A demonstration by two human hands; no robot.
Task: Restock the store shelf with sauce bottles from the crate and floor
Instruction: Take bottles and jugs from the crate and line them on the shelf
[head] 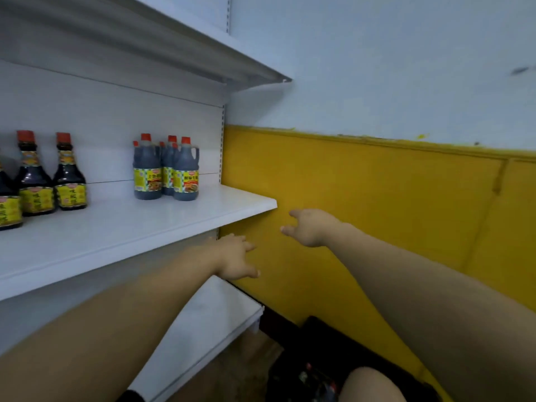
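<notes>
A yellow-and-white wall [377, 184] runs right of the white shelf [121, 227], where sauce bottles [166, 169] stand far left. Left hand [235, 256] and right hand [310, 227] reach forward empty, fingers loose, near the shelf's right end; a dark crate [319, 358] sits near, below.

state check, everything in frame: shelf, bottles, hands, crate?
Middle shelf: partly stocked.
Handled jugs: upright, capped, clustered together.
Tall bottles: upright, capped, left of the jugs.
Left hand: open, empty.
Right hand: open, empty.
Crate: on the floor, contents blurred.
</notes>
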